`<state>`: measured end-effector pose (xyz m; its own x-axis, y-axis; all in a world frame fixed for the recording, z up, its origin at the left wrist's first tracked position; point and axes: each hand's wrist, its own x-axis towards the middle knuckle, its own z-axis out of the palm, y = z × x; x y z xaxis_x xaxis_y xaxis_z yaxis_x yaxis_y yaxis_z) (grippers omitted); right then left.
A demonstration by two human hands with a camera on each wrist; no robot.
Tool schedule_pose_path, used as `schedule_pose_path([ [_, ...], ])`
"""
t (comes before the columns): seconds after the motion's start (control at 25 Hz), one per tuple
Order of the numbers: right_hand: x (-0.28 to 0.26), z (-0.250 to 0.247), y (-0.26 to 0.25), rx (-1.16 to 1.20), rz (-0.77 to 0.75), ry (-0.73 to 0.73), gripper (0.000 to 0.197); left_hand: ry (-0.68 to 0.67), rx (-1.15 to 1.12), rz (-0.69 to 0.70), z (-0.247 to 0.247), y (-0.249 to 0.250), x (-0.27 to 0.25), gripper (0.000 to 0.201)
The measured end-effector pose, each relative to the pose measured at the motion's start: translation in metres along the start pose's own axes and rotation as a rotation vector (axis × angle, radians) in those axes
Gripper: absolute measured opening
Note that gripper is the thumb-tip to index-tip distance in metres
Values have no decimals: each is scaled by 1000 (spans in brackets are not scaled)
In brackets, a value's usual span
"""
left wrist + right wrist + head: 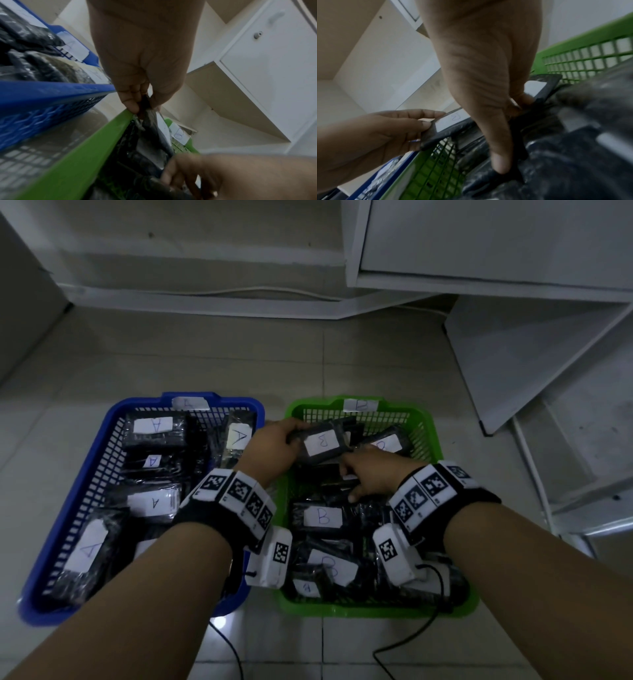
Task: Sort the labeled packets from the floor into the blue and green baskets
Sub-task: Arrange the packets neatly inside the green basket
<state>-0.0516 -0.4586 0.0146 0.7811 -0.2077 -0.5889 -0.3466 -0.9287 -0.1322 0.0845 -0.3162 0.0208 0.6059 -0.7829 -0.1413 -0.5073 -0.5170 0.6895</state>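
A blue basket [79, 491] on the left holds several black packets labeled A [153, 425]. Beside it on the right, a green basket [342, 609] holds several black packets labeled B [322, 517]. My left hand [274, 447] pinches the left end of one black B packet [321, 444] and holds it just above the far part of the green basket. The left wrist view shows that pinch on the packet's edge [145, 108]. My right hand [370, 478] reaches down into the green basket and grips another black packet [518, 146] between thumb and curled fingers.
White cabinets [496, 241] and leaning white shelf boards [534, 354] stand behind and to the right of the baskets. Black cables [421, 635] trail over the tiled floor in front. A strip of bare tile [263, 621] runs between the two baskets.
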Motion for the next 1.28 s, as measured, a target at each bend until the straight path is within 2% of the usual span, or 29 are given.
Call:
schedule_pose_path([
  [0.12, 4, 5, -9, -185, -1, -47, 78, 8, -34, -29, -1, -2, -1, 35],
  [0.2, 4, 6, -12, -240, 1, -24, 77, 9, -50, -28, -1, -3, -1, 35],
  [0.32, 1, 3, -15, -114, -11, 62, 71, 10, -115, -51, -3, -5, 1, 32],
  [0.44, -8, 5, -25, -12, -77, 131, 76, 20, -218, -109, -7, -9, 4, 29],
  [0.56, -12, 9, -33, 4, -164, 85, 90, 0, -255, -120, -7, -10, 2, 30],
  [0.64, -8, 5, -32, -7, -142, 1, 92, -16, -260, -111, -7, -10, 0, 31],
  [0.76, -2, -4, -27, -124, -105, -109, 81, -31, -256, -105, -7, -12, -2, 32],
  [0.88, -5, -6, -33, -1, -144, 52, 61, 22, -311, -129, -7, -15, -1, 33],
  [0.96, -5, -3, -41, 81, -171, 102, 61, 61, -382, -139, -8, -16, 0, 35],
  [1.16, -3, 7, -41, -12, -197, -45, 77, 38, -422, -142, -8, -16, -1, 34],
  [1.28, -10, 12, -38, -88, -130, -82, 89, 43, -415, -134, -5, -18, -4, 35],
])
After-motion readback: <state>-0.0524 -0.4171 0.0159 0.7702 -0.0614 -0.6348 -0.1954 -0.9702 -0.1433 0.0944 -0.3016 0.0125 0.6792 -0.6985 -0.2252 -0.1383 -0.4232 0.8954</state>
